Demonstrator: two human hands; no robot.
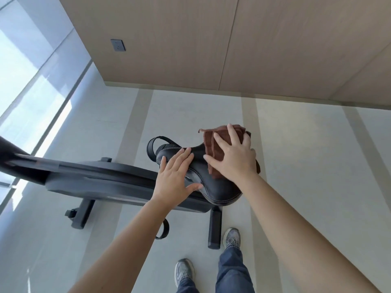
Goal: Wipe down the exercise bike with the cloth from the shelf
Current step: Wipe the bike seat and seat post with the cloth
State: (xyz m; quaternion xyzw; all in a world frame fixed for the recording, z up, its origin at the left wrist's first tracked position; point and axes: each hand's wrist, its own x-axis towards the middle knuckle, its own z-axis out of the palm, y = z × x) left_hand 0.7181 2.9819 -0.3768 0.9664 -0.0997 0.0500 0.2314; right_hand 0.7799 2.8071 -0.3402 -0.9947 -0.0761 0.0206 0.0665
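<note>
A black exercise bike stands on the pale floor, its body stretching left from a black padded saddle in the middle of the head view. A folded brown cloth lies on the saddle's right side. My right hand presses flat on the cloth with fingers spread. My left hand rests flat on the saddle's left side, fingers straight, thumb against the saddle's edge. A black strap loop sticks out behind the saddle.
The bike's rear foot bar and front foot bar rest on the floor. My two grey shoes stand just behind the rear bar. A wood-panelled wall with a grey socket lies ahead; large windows run along the left.
</note>
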